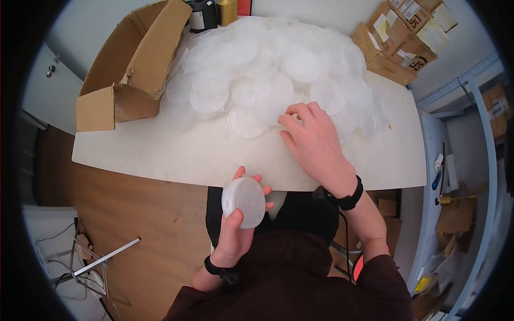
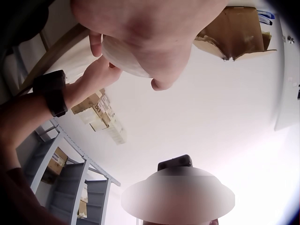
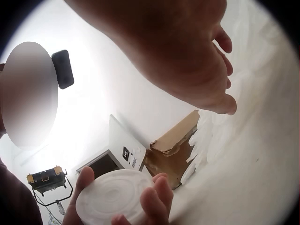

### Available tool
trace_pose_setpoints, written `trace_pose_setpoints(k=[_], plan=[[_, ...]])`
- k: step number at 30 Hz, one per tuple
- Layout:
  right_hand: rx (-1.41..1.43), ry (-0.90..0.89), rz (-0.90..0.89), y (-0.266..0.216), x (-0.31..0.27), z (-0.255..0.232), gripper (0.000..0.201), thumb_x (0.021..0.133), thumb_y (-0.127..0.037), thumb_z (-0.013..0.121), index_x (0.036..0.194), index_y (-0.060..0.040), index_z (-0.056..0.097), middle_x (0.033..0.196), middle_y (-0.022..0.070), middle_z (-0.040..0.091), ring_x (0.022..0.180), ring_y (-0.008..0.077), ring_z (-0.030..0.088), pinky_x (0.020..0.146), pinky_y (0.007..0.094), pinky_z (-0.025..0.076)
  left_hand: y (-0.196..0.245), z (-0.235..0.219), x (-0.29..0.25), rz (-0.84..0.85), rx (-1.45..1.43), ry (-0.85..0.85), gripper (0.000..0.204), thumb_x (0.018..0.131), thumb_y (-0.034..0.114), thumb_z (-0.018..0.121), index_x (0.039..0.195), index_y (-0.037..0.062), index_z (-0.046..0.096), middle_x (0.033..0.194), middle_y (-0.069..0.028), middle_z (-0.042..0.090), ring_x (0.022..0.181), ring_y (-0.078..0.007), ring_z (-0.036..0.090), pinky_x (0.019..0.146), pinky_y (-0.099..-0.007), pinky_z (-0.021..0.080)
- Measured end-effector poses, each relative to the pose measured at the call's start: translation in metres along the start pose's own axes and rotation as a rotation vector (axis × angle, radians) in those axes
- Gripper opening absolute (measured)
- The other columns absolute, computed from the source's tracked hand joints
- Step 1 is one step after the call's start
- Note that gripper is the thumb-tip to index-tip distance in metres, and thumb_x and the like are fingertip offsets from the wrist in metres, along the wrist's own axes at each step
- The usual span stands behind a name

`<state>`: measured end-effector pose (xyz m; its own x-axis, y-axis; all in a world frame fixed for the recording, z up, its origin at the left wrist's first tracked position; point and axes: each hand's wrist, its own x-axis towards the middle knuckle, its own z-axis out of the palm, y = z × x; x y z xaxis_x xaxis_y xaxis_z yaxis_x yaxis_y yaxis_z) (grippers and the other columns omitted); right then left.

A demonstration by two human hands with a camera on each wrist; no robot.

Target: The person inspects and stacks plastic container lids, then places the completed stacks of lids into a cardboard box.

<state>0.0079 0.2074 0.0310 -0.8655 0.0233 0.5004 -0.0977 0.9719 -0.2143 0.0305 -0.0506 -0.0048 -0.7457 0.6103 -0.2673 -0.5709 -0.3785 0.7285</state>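
A stack of round translucent discs (image 1: 244,202) sits in my left hand (image 1: 235,235), thumb on one side and fingers round the other, in front of the table edge. The right wrist view shows the top disc (image 3: 114,197) face on, with fingertips at its rim. My right hand (image 1: 316,142) is over the table at the near side of a large pile of similar discs (image 1: 267,59), fingers bent, beside a round disc (image 1: 247,123) at the pile's front. Whether those fingertips touch a disc is hidden.
An open cardboard box (image 1: 152,61) stands at the table's left. More cardboard boxes (image 1: 401,43) are at the back right. Behind the pile are a dark container (image 1: 203,15) and a gold one (image 1: 227,12). Metal shelving (image 1: 476,134) stands on the right.
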Motion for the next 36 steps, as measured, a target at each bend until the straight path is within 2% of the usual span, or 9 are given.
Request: trace_pose_setpoints(k=[8, 11, 14, 24, 26, 28, 30, 33, 36], plan=[[-0.061, -0.033, -0.042, 0.001, 0.0, 0.005, 0.017, 0.091, -0.001, 0.082, 0.104, -0.0063, 0.072, 0.115, 0.007, 0.069, 0.104, 0.0297, 0.066, 0.086, 0.0416, 0.057, 0.0, -0.004, -0.003, 0.006, -0.011, 0.023, 0.129, 0.09, 0.076, 0.082, 0.185, 0.0152, 0.02, 0.174, -0.0136, 0.047, 0.149, -0.0322, 0.06, 0.117, -0.0503, 0.056], [0.23, 0.033, 0.032, -0.027, -0.023, -0.023, 0.02, 0.086, 0.002, 0.081, 0.103, -0.0058, 0.073, 0.125, 0.0114, 0.072, 0.113, 0.0343, 0.068, 0.092, 0.0459, 0.059, 0.0, -0.003, -0.001, 0.028, -0.089, -0.016, 0.128, 0.095, 0.067, 0.084, 0.185, 0.0115, 0.013, 0.173, -0.0148, 0.045, 0.154, -0.0335, 0.055, 0.125, -0.0527, 0.05], [0.607, -0.079, 0.045, -0.051, -0.059, -0.038, 0.023, 0.088, 0.0, 0.085, 0.106, -0.0049, 0.073, 0.143, 0.0191, 0.072, 0.131, 0.0411, 0.068, 0.105, 0.0466, 0.059, -0.003, 0.003, 0.002, 0.074, -0.103, -0.028, 0.128, 0.098, 0.066, 0.083, 0.185, 0.0103, 0.008, 0.173, -0.0143, 0.045, 0.157, -0.0326, 0.051, 0.128, -0.0526, 0.045], [0.808, -0.065, 0.115, -0.099, -0.105, -0.023, 0.026, 0.087, 0.002, 0.086, 0.106, -0.004, 0.07, 0.145, 0.0201, 0.071, 0.13, 0.0394, 0.071, 0.105, 0.047, 0.062, -0.013, 0.009, -0.003, 0.125, -0.041, -0.132, 0.138, 0.094, 0.067, 0.089, 0.185, 0.0084, 0.003, 0.179, -0.0147, 0.034, 0.166, -0.0347, 0.041, 0.134, -0.054, 0.038], [0.772, -0.048, 0.084, -0.095, -0.099, -0.027, 0.026, 0.088, -0.001, 0.087, 0.106, -0.0048, 0.07, 0.144, 0.0177, 0.071, 0.127, 0.0374, 0.072, 0.103, 0.0462, 0.063, -0.011, 0.011, -0.004, 0.129, 0.037, -0.101, 0.144, 0.089, 0.079, 0.085, 0.185, 0.0096, 0.004, 0.182, -0.0174, 0.033, 0.164, -0.0399, 0.042, 0.133, -0.0564, 0.039], [0.73, -0.179, -0.006, -0.085, -0.086, -0.037, 0.027, 0.089, -0.006, 0.089, 0.109, -0.0057, 0.072, 0.141, 0.0149, 0.074, 0.122, 0.0363, 0.074, 0.1, 0.0445, 0.063, -0.01, 0.005, -0.004, 0.148, 0.096, -0.086, 0.14, 0.09, 0.073, 0.087, 0.185, 0.0102, 0.007, 0.18, -0.0168, 0.037, 0.159, -0.037, 0.049, 0.129, -0.0544, 0.045], [0.699, -0.11, 0.051, -0.064, -0.066, -0.04, 0.021, 0.093, -0.007, 0.087, 0.11, -0.0059, 0.074, 0.125, 0.0113, 0.08, 0.109, 0.0355, 0.077, 0.095, 0.0442, 0.063, -0.006, 0.004, -0.003, 0.118, 0.079, -0.061, 0.137, 0.09, 0.07, 0.088, 0.185, 0.0107, 0.01, 0.178, -0.0163, 0.04, 0.156, -0.0351, 0.053, 0.126, -0.0528, 0.048], [0.179, 0.082, 0.02, -0.023, -0.023, -0.025, 0.016, 0.091, -0.003, 0.083, 0.105, -0.0043, 0.075, 0.115, 0.0096, 0.075, 0.104, 0.0319, 0.07, 0.086, 0.0446, 0.057, -0.004, 0.002, -0.002, 0.064, -0.015, -0.047, 0.132, 0.091, 0.061, 0.089, 0.185, 0.0103, 0.012, 0.175, -0.016, 0.042, 0.152, -0.0321, 0.056, 0.121, -0.0501, 0.052], [-0.075, -0.046, -0.01, 0.003, -0.002, -0.005, 0.015, 0.088, -0.002, 0.083, 0.1, -0.0048, 0.074, 0.115, 0.0087, 0.071, 0.107, 0.0305, 0.064, 0.088, 0.0429, 0.054, 0.0, -0.001, -0.002, 0.044, -0.063, -0.052, 0.128, 0.094, 0.058, 0.088, 0.185, 0.0094, 0.012, 0.175, -0.017, 0.042, 0.152, -0.0313, 0.057, 0.12, -0.0493, 0.053]])
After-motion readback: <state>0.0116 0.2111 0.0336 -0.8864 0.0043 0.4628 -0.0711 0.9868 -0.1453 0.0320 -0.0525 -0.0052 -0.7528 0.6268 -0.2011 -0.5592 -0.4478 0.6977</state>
